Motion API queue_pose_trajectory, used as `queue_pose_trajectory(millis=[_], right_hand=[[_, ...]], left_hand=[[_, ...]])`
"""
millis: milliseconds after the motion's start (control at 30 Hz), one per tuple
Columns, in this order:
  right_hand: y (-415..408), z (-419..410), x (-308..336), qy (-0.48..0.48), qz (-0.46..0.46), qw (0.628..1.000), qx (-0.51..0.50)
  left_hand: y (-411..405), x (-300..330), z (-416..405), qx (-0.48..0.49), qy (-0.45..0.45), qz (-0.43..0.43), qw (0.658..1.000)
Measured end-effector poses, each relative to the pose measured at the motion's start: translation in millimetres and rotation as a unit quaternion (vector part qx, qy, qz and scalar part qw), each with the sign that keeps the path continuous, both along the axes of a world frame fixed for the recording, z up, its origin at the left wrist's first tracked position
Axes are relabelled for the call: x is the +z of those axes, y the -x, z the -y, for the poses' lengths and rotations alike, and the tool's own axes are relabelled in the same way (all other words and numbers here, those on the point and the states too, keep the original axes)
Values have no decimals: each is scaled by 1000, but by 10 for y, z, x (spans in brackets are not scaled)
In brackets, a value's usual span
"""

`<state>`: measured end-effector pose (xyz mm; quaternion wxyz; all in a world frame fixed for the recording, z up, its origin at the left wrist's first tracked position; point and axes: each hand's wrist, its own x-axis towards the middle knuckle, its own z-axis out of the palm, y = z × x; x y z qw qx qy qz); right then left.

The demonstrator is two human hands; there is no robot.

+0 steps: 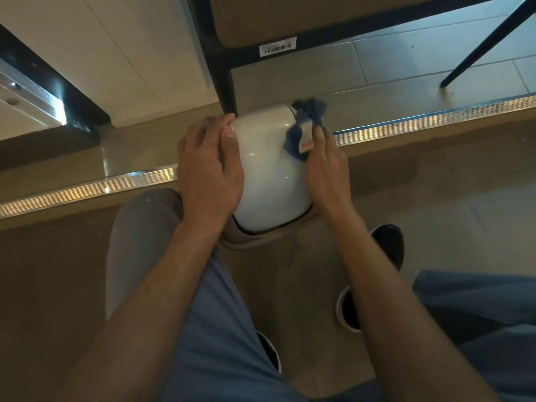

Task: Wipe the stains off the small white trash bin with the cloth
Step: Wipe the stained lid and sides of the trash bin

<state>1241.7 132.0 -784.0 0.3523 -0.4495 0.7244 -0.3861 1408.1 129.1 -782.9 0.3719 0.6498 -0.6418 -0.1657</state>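
Note:
The small white trash bin [269, 175] stands on the floor in front of me, its glossy domed lid facing up. My left hand [207, 166] lies over the bin's left side, fingers wrapped round its curve. My right hand [324, 163] holds a crumpled blue cloth [304, 126] with a white tag and presses it against the bin's far right side. No stains are visible on the lid from here.
A black chair leg [223, 79] stands just behind the bin, under a tan seat [290, 15]. A metal floor strip [406, 126] runs across. My knees in blue trousers [226, 314] and dark shoes [388, 245] flank the bin. Another chair leg [487, 42] slants at the right.

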Motion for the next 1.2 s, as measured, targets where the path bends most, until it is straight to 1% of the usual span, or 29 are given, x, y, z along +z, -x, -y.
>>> queue_pose_trajectory(millis=[133, 167, 200, 233, 267, 333, 367, 433, 500, 567, 633, 700, 767, 833, 933, 1000, 1067, 1200], right_hand=[[103, 481, 106, -91, -27, 988, 123], [89, 488, 95, -99, -32, 985, 135], [67, 437, 67, -79, -41, 987, 136], [44, 331, 27, -43, -50, 990, 121], [17, 170, -8, -10, -40, 995, 88], [-28, -218, -112, 26, -4, 999, 19], [-69, -406, -161, 33, 1, 999, 7], [-149, -662, -224, 45, -17, 999, 0], [-179, -683, -222, 46, -18, 999, -16], [-136, -531, -155, 27, -14, 999, -13], [-32, -278, -67, -12, -11, 1000, 17], [78, 16, 38, -42, -5, 996, 73], [134, 276, 128, -59, 0, 990, 131], [143, 434, 151, -60, 11, 986, 158], [88, 310, 68, -32, 22, 992, 123], [50, 29, -36, -11, 8, 997, 75], [19, -293, -142, 0, 19, 999, 39], [-97, -662, -224, 6, 33, 999, -2]], left_hand=[[-1, 1, 11, 13, 1, -3, 1000], [4, 1, 10, 18, -1, -3, 1000], [9, 2, 8, 21, -3, -3, 1000], [12, 5, 7, 21, -3, -4, 1000], [15, 9, 6, 21, -3, -7, 1000], [3, 13, 23, 22, -5, -15, 1000], [-12, 10, 34, 21, -5, -17, 1000], [-40, 0, 48, 13, -3, -17, 1000], [-54, -9, 35, 4, -3, -14, 1000], [-59, -10, 34, -2, -2, -12, 1000], [-62, -10, 42, -4, -4, -14, 1000], [-60, -10, 45, -4, -8, -14, 1000], [-65, -9, 47, -3, -7, -11, 1000], [-61, -2, 46, 2, -10, -15, 1000], [-43, 15, 51, 13, -16, -26, 999], [-39, 26, 55, 17, -13, -30, 999], [-49, 31, 74, 21, -6, -32, 999], [-54, 19, 74, 8, -2, -33, 999]])
